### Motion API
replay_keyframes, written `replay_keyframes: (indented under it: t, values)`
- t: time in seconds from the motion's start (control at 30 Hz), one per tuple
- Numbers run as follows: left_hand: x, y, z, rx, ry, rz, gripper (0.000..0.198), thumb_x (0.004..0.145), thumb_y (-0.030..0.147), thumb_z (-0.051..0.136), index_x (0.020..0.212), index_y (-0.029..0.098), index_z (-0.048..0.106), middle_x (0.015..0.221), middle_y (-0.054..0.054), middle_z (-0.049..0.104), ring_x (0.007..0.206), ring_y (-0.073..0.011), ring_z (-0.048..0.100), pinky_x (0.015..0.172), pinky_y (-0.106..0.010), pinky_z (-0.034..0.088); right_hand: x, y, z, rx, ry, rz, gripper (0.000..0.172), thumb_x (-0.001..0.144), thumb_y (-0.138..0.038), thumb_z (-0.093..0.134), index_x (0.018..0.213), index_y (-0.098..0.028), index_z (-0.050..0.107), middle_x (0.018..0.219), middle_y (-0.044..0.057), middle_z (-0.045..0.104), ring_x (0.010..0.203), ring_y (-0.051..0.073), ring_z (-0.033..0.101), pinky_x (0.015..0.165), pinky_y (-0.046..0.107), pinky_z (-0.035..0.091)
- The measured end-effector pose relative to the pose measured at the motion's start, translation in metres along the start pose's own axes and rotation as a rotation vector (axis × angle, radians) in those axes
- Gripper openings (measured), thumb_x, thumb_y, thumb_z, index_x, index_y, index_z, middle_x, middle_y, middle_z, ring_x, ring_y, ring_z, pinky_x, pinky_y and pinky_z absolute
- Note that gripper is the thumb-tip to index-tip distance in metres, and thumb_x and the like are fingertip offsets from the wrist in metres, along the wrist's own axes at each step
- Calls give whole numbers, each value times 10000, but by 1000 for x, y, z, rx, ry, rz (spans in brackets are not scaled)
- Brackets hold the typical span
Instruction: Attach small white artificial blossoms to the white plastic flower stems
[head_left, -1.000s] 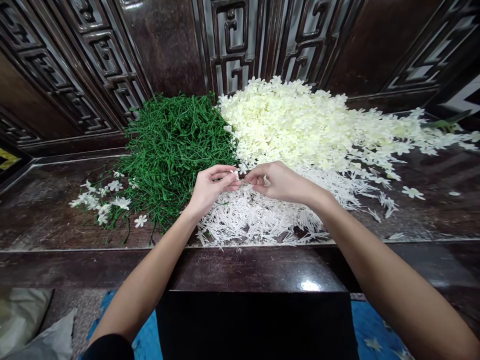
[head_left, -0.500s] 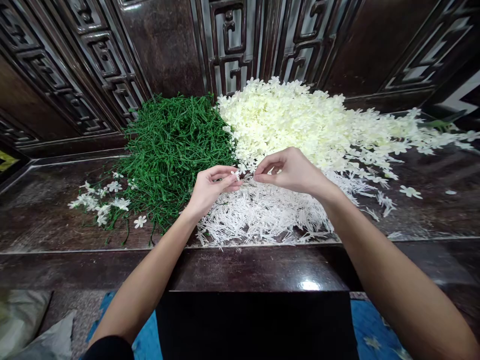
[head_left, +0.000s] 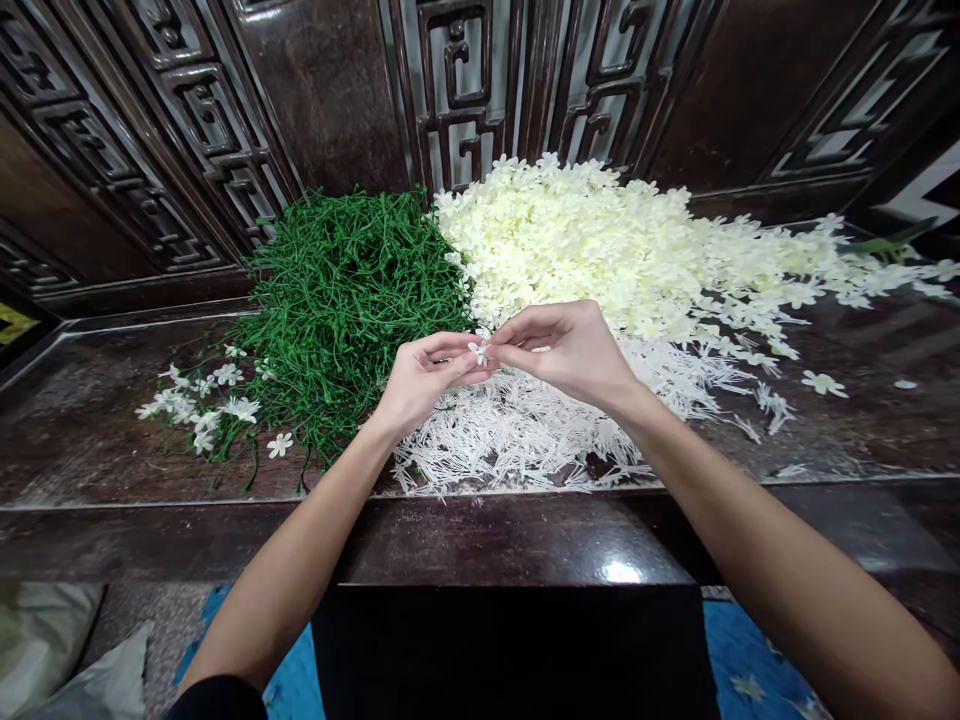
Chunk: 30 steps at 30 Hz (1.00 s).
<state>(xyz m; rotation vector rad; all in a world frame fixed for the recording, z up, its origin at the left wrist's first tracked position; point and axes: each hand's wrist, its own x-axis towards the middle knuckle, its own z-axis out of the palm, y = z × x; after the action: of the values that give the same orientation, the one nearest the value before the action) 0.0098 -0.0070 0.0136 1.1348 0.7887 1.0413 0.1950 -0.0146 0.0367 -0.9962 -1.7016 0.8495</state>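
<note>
Left grip (head_left: 421, 378) on white flower (head_left: 478, 352), facing camera (long axis unclear)

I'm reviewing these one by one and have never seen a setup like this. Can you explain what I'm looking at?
There is no machine here: a person works with two bare hands. The camera is worn on the head, looking forward and down, so the left hand appears on the left and the right hand on the right.

On the dark wooden surface lie a green stem pile, a pale blossom pile, a layer of thin white pieces nearer the person, and a small group of white flowers at far left.

The left hand pinches a small white flower. The right fingertips meet it; their exact grip is too small to tell.
</note>
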Motion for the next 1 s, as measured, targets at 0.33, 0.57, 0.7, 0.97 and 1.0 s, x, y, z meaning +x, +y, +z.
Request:
replay_keyframes:
  t: [0.33,0.57,0.7,0.97,1.0]
  values:
    - [2,-5,-4,49,45,23,274,694,231,826,932,131,737,874,-61,760,800,-172,748,885,-359,615,-1,1,1,-116,25,-85,47,747,-221,689,749,-201,731,748,26,746,691,186,709,692,380,627]
    - [2,-5,-5,43,24,81,229,679,240,847,870,148,761,862,-46,768,778,-158,748,856,-333,626,-2,2,6,-163,6,-163,83,781,-177,658,759,-211,730,752,21,750,680,170,695,657,361,602]
    - [2,-5,-7,91,38,99,233,703,249,829,900,145,761,886,-60,773,781,-171,753,868,-356,622,-2,4,9,-176,28,-179,68,789,-189,657,767,-213,718,758,17,749,706,173,698,687,366,594]
    - [-1,-2,-1,141,73,116,264,701,273,819,918,136,758,921,-78,774,830,-201,753,907,-406,605,-5,6,17,-146,75,-173,76,805,-214,640,739,-217,679,741,19,727,753,196,698,725,383,568]
    - [-2,-2,0,145,79,118,270,696,280,820,914,135,757,919,-77,774,827,-199,751,907,-408,604,-5,7,18,-145,78,-164,79,805,-223,642,732,-219,672,741,19,724,756,198,695,724,383,565]
